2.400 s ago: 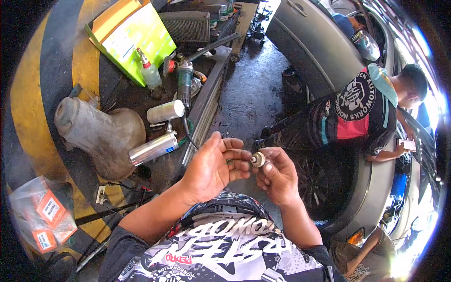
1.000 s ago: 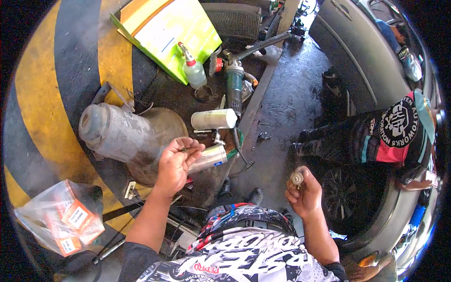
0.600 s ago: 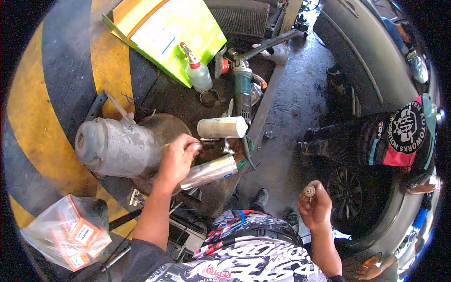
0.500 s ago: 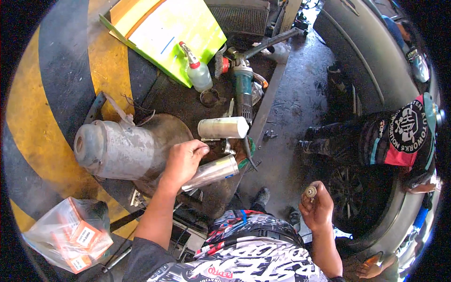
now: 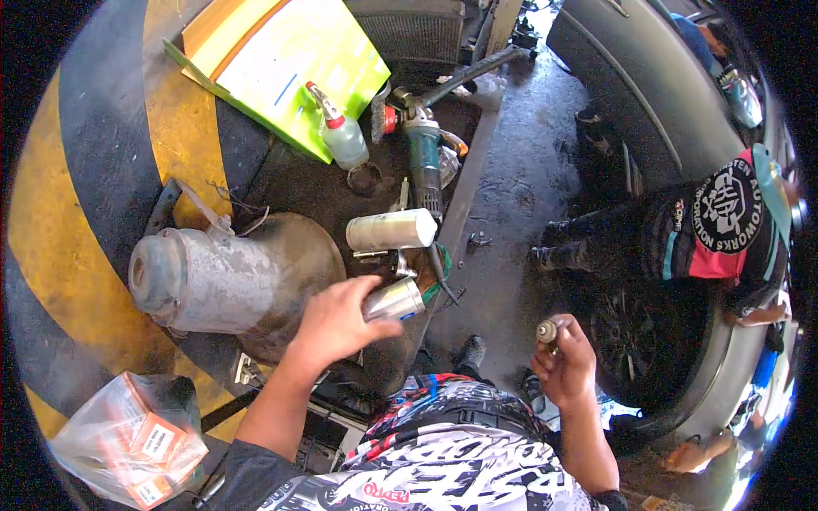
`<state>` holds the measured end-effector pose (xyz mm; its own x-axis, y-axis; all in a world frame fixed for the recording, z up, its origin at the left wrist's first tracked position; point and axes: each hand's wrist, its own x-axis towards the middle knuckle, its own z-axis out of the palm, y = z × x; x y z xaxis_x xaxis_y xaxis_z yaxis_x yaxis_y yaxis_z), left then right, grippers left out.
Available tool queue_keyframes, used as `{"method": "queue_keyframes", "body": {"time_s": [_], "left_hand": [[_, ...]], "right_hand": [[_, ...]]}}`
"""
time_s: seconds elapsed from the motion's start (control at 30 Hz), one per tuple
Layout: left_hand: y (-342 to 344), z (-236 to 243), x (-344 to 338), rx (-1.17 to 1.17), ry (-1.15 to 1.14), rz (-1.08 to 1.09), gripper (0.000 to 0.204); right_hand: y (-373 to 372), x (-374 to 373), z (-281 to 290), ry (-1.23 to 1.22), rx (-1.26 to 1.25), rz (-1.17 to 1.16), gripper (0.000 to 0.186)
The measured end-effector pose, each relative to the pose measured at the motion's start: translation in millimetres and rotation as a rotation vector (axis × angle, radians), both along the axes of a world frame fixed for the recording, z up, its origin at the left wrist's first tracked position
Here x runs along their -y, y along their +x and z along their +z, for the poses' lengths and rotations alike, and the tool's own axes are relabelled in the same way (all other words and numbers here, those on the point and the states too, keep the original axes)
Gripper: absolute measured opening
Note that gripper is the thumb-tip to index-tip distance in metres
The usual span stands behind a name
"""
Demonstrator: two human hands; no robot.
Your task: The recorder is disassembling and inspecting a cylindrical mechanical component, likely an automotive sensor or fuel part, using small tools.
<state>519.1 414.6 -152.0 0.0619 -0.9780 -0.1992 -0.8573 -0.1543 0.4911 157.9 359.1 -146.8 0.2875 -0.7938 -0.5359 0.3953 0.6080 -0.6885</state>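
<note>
My left hand [image 5: 339, 318] reaches over a shiny silver cylinder [image 5: 397, 300]. Its fingers and thumb are spread on either side of the cylinder; whether they touch it is unclear. Off to the right, my right hand [image 5: 566, 364] pinches a small round metal fitting [image 5: 546, 330] with a knob at its centre. A white cylinder [image 5: 390, 229] lies just beyond the silver one. Small metal pieces [image 5: 404, 264] sit between the two, partly hidden.
A large grey motor-like housing [image 5: 209, 279] lies left. Farther back are a squeeze bottle [image 5: 343, 140], a green angle grinder [image 5: 423, 162] and a lime-green box [image 5: 298, 77]. A bag of orange boxes [image 5: 136, 439] is lower left. A co-worker [image 5: 724, 217] bends beside a car [image 5: 648, 102].
My left hand has gone from a closed pinch to spread fingers, shifting right and a little nearer over the silver cylinder. My right hand still holds the fitting, now turned slightly.
</note>
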Motion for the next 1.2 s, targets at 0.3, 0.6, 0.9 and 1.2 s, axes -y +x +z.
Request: {"method": "queue_keyframes", "body": {"time_s": [0.3,0.6,0.9,1.2], "left_hand": [[-25.0,23.2,-23.6,-0.160,-0.159,-0.015,0.066],[-112.1,33.3,-13.6,-0.463,-0.601,-0.349,0.073],[-256.3,37.8,11.9,-0.648,-0.652,-0.552,0.082],[-355.0,29.8,20.7,-0.752,-0.636,-0.623,0.077]], "right_hand": [[3.2,-15.4,36.8,-0.259,-0.239,0.192,0.030],[-29.2,-21.8,134.5,-1.208,-0.636,0.466,0.028],[-153.5,-56.2,156.4,-1.297,-0.859,0.302,0.029],[-280.2,-88.1,127.4,-0.964,-0.996,0.047,0.029]]}}
